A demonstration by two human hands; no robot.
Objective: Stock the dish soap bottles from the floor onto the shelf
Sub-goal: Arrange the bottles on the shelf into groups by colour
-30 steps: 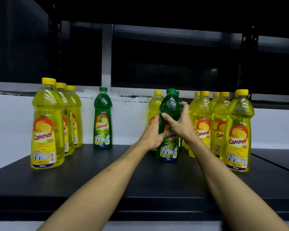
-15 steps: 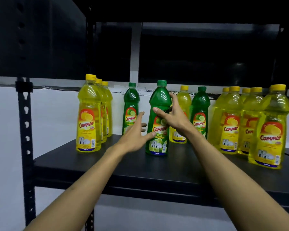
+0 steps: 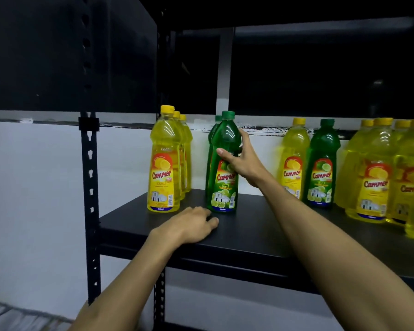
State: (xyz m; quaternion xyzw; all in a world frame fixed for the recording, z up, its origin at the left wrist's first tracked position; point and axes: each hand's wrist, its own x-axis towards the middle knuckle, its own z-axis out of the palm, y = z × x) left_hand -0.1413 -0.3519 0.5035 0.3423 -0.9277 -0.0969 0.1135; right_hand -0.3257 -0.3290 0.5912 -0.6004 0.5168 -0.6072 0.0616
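Observation:
A green lime dish soap bottle (image 3: 224,187) stands upright on the black shelf (image 3: 249,235), directly in front of a second green bottle that it mostly hides. My right hand (image 3: 240,161) grips the front bottle around its upper body. My left hand (image 3: 191,224) rests palm down on the shelf just in front of that bottle, holding nothing. A row of three yellow lemon bottles (image 3: 164,168) stands to the left. Farther right are a yellow bottle (image 3: 293,161) and another green bottle (image 3: 322,166).
A cluster of several yellow bottles (image 3: 378,177) fills the shelf's right end. A black perforated upright post (image 3: 90,187) marks the shelf's left front corner. A white wall lies behind and a dark upper shelf overhangs.
My right hand has slid the green bottle left, in front of the other green bottle. My left hand has let go and dropped flat onto the shelf. The view has shifted left.

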